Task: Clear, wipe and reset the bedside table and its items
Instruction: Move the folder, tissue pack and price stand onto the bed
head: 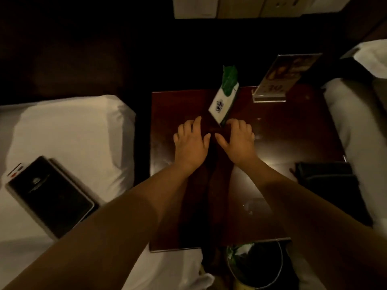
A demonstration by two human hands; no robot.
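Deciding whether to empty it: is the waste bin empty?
Not empty: crumpled white and green litter lies inside the waste bin, at its left side.

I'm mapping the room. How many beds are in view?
2: the left bed beside the bedside table, bearing a black folder, and the right bed on the other side.

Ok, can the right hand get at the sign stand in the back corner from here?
Probably yes. Only bare table lies between the right hand and the sign stand; the tissue box sits left of that path.

Green-and-white tissue box [223, 101], dark reddish-brown bedside table [293, 130], white pillow [69, 130].
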